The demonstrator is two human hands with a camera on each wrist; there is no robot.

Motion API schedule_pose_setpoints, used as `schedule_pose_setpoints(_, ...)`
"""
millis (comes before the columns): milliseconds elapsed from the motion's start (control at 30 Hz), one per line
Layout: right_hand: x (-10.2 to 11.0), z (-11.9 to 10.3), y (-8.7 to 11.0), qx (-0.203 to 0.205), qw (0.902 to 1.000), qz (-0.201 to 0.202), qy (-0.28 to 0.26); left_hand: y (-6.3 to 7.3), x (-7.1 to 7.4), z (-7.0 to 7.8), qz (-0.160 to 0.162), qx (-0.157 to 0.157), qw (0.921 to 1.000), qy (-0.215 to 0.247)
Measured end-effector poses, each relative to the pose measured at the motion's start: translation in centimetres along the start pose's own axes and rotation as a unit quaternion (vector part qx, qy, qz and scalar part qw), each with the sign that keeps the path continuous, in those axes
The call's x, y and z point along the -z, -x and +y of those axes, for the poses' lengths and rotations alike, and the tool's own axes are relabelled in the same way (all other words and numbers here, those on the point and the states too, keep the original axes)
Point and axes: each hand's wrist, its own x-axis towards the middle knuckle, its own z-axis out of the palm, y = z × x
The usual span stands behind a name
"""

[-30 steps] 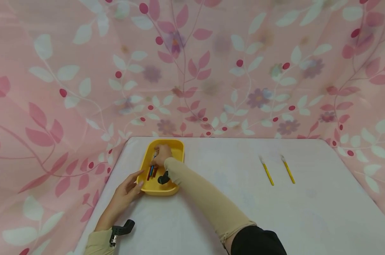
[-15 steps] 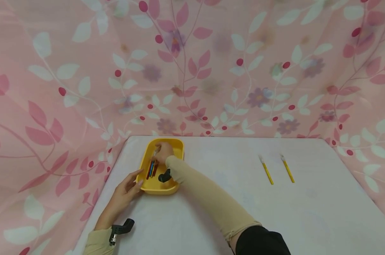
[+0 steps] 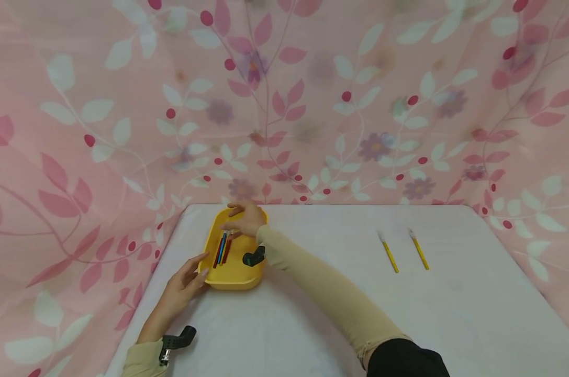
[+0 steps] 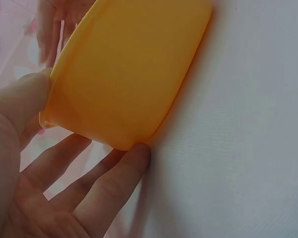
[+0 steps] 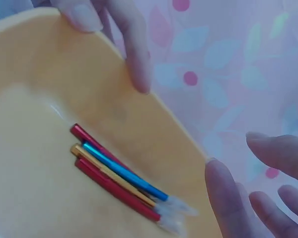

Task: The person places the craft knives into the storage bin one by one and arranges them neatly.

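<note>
A yellow tray (image 3: 237,272) stands at the table's left. My left hand (image 3: 182,288) grips its near left corner; in the left wrist view the thumb (image 4: 20,99) lies at the rim and the fingers (image 4: 111,193) press the outer wall and base. Inside lie several slim, pen-shaped metallic tools with clear caps: a blue one (image 5: 124,171), a gold one (image 5: 114,176) and red ones (image 5: 116,193). Over the tray's far end, my right hand (image 3: 246,220) has its fingers spread, holding nothing. The tools' capped ends lie near its fingertips (image 5: 216,173).
Two yellow pen-shaped tools with clear caps, one (image 3: 389,254) left of the other (image 3: 419,250), lie apart on the right half of the white table (image 3: 322,293). A pink floral cloth (image 3: 289,131) hangs behind and at the sides.
My right hand has let go of the tools in the tray; its fingers have spread and it has shifted slightly up and right. The left hand keeps its grip on the tray.
</note>
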Motion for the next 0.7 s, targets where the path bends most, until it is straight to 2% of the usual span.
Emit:
schedule_pose_setpoints(200,1.7,-1.6,1.3,0.010,0.9998,-0.011,0.013,0.2,0.1,0.5,-0.006,0.006,1.0000,-0.003)
schedule_pose_setpoints(367,2.8,-3.0,2.3,0.027,0.9981,-0.034,0.045,0.3,0.2,0.7,-0.003,0.005,1.0000,-0.008)
schedule_pose_setpoints(567,4.2,-4.7,4.1,0.033,0.9948,-0.057,0.078,0.2,0.1,0.6,-0.010,0.011,0.9999,0.007)
schedule_pose_setpoints(700,5.3,-5.6,5.4,0.042,0.9924,-0.065,0.096,0.1,0.1,0.4,-0.007,0.005,1.0000,-0.003)
